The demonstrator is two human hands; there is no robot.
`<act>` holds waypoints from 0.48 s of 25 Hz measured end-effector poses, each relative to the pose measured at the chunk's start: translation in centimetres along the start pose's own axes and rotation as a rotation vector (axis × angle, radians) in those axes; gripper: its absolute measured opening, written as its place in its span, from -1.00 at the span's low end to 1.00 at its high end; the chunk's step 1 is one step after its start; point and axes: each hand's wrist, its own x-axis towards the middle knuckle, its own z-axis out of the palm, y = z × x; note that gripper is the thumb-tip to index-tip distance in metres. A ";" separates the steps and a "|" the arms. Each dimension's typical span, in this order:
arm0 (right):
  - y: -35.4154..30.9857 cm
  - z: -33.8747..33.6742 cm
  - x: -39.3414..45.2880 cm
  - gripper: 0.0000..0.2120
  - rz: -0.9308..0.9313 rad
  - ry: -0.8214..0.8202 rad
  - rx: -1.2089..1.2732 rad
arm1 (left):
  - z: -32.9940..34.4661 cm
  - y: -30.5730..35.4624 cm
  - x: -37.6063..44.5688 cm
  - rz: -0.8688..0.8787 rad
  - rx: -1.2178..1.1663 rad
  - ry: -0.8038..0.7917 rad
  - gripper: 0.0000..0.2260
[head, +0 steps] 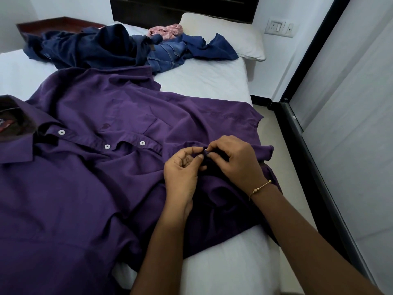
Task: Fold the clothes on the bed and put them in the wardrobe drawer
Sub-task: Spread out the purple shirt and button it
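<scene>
Both hands on purple shirt

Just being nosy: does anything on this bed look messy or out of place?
Yes. A crumpled heap of dark blue clothes, jeans and a pink garment lies unfolded near the pillow.

Purple button-up shirt lies face up, spread across the white bed, collar at 9 o'clock, hem toward 3. Three white buttons show along the placket; chest pocket above it. Hem end rumpled at the bed's edge. At 12 o'clock, an unfolded heap: navy garment, blue jeans, another blue piece, pink cloth behind.
</scene>
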 end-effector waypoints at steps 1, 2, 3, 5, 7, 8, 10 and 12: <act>-0.1 0.2 0.1 -0.87 -0.013 0.008 -0.024 | 0.0 0.1 0.0 -0.021 -0.024 -0.004 -0.81; -0.1 0.3 0.1 -0.85 -0.021 0.007 -0.015 | -0.1 0.2 0.0 -0.046 -0.058 -0.001 -0.80; -0.2 0.3 0.2 -0.84 -0.024 -0.002 0.019 | -0.2 0.2 0.1 -0.071 -0.101 0.002 -0.80; -0.2 0.0 0.3 -0.86 -0.021 -0.038 0.103 | -0.3 0.5 0.1 -0.125 -0.190 0.007 -0.79; 0.0 0.0 0.0 -0.91 -0.014 -0.068 0.104 | -0.4 0.8 0.2 -0.185 -0.294 0.012 -0.79; 0.2 0.0 -0.3 -0.88 -0.007 -0.061 0.077 | -0.4 1.0 0.2 -0.215 -0.349 0.011 -0.79; 0.9 0.1 -0.7 -0.80 0.018 -0.015 0.013 | -0.4 1.2 0.2 -0.272 -0.459 0.006 -0.80; 2.0 -0.4 -1.1 -0.74 0.074 0.060 -0.080 | -0.4 1.3 0.2 -0.324 -0.573 0.001 -0.81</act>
